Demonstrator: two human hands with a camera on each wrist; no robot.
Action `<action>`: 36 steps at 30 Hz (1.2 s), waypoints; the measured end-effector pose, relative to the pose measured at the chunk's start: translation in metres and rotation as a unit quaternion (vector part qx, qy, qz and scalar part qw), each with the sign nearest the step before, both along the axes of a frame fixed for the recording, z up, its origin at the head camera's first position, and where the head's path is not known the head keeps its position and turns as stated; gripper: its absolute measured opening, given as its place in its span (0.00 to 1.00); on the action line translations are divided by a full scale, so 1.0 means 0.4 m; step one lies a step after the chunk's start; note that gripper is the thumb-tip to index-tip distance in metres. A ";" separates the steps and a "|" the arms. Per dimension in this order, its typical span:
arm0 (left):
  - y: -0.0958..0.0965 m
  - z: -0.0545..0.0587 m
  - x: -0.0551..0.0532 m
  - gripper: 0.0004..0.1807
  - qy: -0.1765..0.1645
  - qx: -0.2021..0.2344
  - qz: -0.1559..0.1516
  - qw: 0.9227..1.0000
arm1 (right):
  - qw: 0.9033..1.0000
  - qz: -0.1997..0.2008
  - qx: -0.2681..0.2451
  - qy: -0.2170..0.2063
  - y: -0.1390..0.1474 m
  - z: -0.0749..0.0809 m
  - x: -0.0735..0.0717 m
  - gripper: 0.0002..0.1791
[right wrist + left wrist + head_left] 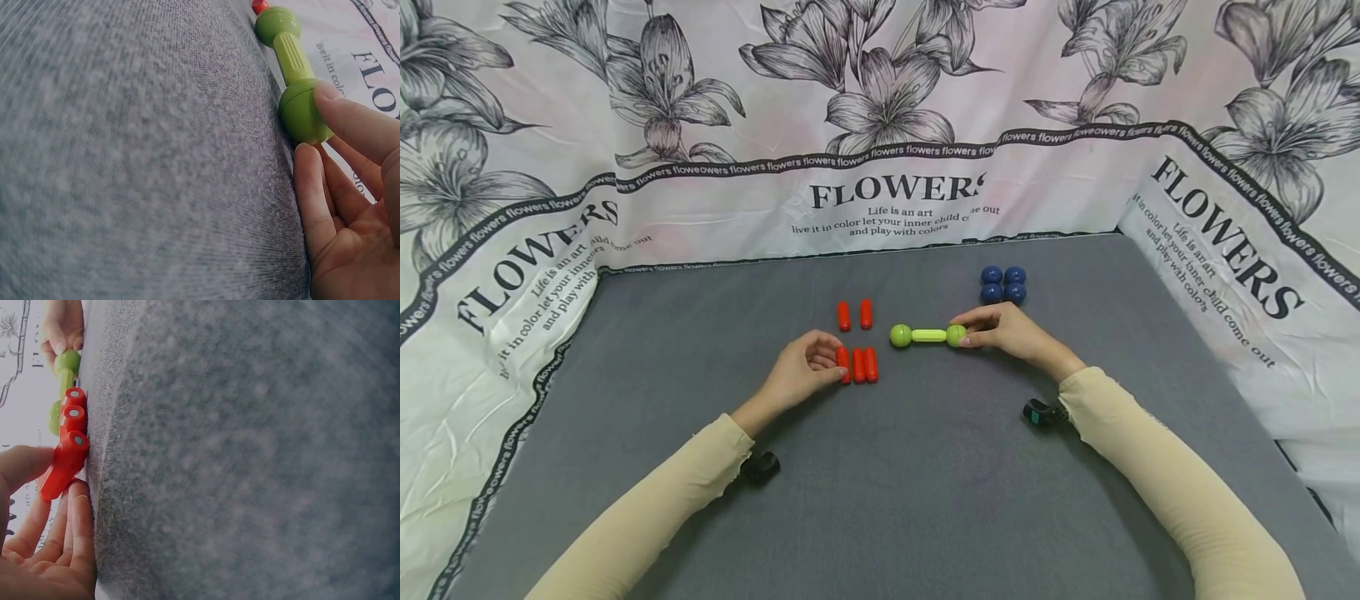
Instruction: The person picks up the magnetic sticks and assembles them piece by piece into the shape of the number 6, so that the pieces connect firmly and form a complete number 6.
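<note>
My left hand [805, 367] pinches the leftmost red rod [843, 365] of a front row of three, thumb on one side and fingers on the other. In the left wrist view, this red rod [65, 465] shows a round grey disc on its end, as do the two beyond it. My right hand [1000, 333] pinches the right-hand green ball [955, 335] of a dumbbell shape. A ribbed yellow-green bar [928, 336] joins that ball to another green ball [900, 336] on the left. In the right wrist view, thumb and fingertips meet the near green ball [303, 112].
Two more red rods [867, 314] stand apart behind the front row. Several dark blue balls [1014, 292] sit in a tight cluster behind my right hand. Grey cloth [910, 483] covers the table, and a white flower-printed curtain [715, 217] borders its back and sides.
</note>
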State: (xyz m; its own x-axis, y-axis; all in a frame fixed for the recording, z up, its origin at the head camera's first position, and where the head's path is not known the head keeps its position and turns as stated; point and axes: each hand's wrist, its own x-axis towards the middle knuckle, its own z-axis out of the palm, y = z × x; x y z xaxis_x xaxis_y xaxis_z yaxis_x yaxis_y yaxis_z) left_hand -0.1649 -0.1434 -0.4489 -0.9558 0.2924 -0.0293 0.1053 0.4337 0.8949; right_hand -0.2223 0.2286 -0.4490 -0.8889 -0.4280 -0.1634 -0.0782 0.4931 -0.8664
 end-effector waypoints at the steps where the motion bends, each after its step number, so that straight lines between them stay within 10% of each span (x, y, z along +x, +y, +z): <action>1: -0.001 0.000 -0.001 0.18 -0.001 -0.001 0.002 1.000 | 1.000 0.001 -0.001 0.000 0.000 0.001 0.000 0.20; 36: 0.098 0.062 -0.015 0.18 -0.033 0.051 0.003 0.998 | 1.000 0.000 -0.004 -0.006 0.001 -0.001 -0.001 0.21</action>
State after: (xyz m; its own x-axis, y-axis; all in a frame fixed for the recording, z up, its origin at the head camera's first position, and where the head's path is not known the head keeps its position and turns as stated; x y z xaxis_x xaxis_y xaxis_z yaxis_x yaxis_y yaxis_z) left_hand -0.1710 -0.1040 -0.4241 -0.9545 0.2917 -0.0624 0.0428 0.3409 0.9391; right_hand -0.2227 0.2289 -0.4494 -0.8867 -0.4298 -0.1703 -0.0685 0.4864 -0.8711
